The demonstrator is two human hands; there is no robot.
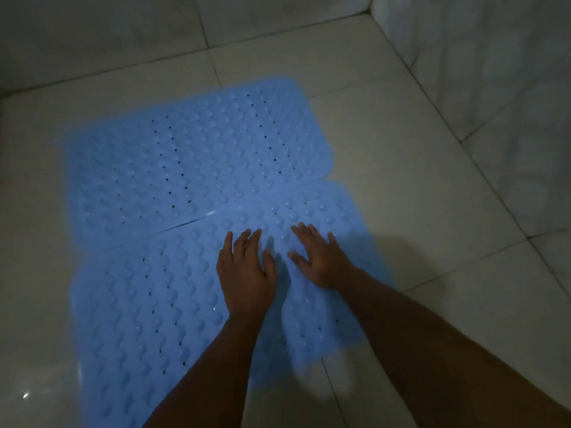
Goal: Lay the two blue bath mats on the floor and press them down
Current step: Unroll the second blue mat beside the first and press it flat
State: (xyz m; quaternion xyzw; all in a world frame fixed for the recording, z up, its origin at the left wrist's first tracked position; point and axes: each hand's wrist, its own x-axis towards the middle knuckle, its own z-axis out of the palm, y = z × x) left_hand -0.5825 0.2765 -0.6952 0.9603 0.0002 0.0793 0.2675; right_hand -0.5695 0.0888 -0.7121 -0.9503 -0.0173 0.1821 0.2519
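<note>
Tiled floor (401,196) holds both mats; flat left hand (245,273) and right hand (321,261) press the near mat (148,304). Next, push past fingertips toward the far mat (197,156).

This is a bathroom or shower corner in a home, dimly lit. The floor (386,156) is laid with large pale glossy tiles with dark grout lines, and tiled walls (494,72) of the same pale tile rise from it, meeting in a corner beyond the mats. Two blue studded, perforated bath mats (191,156) lie edge to edge on that floor.
</note>
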